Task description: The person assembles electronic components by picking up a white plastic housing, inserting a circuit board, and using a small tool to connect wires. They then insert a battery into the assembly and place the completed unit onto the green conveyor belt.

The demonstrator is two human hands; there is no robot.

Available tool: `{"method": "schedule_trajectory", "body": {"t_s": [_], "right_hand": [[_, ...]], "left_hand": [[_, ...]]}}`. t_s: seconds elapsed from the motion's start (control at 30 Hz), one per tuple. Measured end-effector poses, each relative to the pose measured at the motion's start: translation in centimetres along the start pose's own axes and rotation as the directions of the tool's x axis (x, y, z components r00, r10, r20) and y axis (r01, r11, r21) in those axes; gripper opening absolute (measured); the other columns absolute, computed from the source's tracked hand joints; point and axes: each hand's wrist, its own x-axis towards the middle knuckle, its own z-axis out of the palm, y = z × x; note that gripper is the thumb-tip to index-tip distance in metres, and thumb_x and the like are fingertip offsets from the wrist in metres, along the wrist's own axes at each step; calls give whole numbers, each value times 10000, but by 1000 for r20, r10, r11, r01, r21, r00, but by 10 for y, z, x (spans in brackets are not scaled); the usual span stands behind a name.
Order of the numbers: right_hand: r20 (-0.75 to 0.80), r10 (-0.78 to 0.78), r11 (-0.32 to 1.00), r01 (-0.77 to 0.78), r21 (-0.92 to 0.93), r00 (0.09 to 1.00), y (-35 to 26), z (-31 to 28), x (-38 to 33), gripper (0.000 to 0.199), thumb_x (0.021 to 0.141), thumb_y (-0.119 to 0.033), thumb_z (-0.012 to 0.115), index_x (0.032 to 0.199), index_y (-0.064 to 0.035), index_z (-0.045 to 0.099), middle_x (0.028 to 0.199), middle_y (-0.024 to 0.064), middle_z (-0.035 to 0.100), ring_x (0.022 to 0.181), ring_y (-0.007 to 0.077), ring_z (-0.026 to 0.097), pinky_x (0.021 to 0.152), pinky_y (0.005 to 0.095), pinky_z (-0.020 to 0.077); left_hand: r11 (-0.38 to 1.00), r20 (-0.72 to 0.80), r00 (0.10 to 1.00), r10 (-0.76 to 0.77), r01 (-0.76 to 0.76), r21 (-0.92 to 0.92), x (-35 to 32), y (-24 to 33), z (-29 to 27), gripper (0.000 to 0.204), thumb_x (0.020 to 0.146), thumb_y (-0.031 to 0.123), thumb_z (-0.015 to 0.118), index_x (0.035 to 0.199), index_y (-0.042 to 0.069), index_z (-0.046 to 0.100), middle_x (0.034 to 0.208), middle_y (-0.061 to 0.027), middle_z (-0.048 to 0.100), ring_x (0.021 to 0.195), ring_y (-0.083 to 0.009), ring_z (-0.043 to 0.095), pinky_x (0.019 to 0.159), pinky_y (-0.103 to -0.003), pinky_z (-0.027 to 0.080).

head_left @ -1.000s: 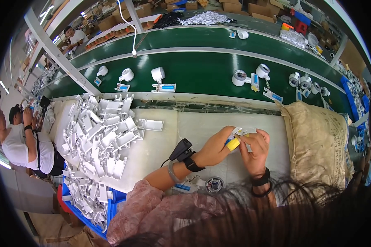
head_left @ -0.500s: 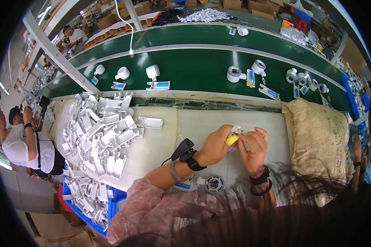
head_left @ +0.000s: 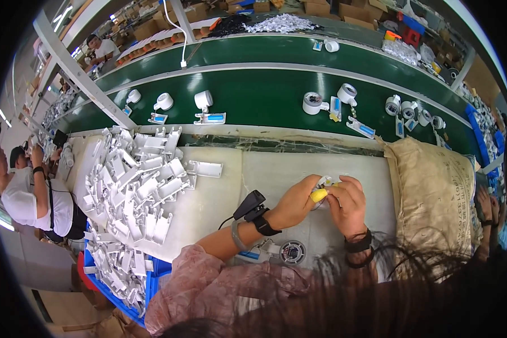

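Note:
In front of me, over the pale worktable, my two hands meet at chest height. My left hand, closed, grips a small white plastic part; the fingers cover most of it. A small yellow piece sits against that part, between the two hands. My right hand pinches with thumb and forefinger at the yellow piece's right end; exactly what is in the pinch is too small to tell. Below my hands on the table lies a round housing with a circuit inside, beside a blue-topped white holder.
White plastic covers are heaped at left, above a blue bin of similar ones. A brown sack stands at right. The green conveyor beyond carries round white units with blue-topped holders. Other people work at left and far right.
The units on the conveyor have shifted slightly left. My right fingers have curled a little, and the yellow piece has turned slightly and shows more. My left hand stays in place.

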Motion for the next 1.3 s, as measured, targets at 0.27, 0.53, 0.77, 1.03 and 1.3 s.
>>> {"method": "schedule_trajectory", "body": {"t_s": [0.27,0.53,0.77,1.03,1.3], "right_hand": [[25,-19,999,18,37,1000,-1,-5,3,248,675,46,757,891,-41,672,859,99,631,945,345,621,824,429,518],[-5,6,1000,-6,22,1000,-7,1,1,253,674,65,746,895,-32,669,843,106,617,944,347,620,823,431,519],[0,-100,995,100,20,995,-3,0,5,251,661,40,768,884,-29,675,803,85,603,760,275,621,880,444,530],[21,-59,998,59,0,998,-8,2,2,242,675,43,761,884,-35,667,819,92,611,834,306,624,863,442,528],[-28,-6,1000,6,11,1000,-12,7,0,245,696,64,738,886,-48,632,808,100,613,876,322,644,845,448,534]], "left_hand": [[1000,31,1000,3,-3,4,1,6,-4,261,956,194,547,1131,0,533,885,-128,608,763,-211,602,680,-326,484],[999,-8,999,-32,32,42,-2,5,-6,239,943,171,558,1122,13,549,858,-114,616,740,-204,608,666,-322,483],[997,-6,997,75,-75,28,-3,-4,-5,232,939,173,558,1106,13,544,841,-112,594,722,-218,576,661,-335,468],[1000,-27,999,20,-21,-15,-7,-4,-3,228,956,200,539,1085,12,542,817,-92,586,724,-198,560,667,-320,460],[999,-3,999,-37,37,-37,-6,6,-7,185,926,139,549,1044,5,504,881,-212,538,798,-421,532,684,-421,439]]}}
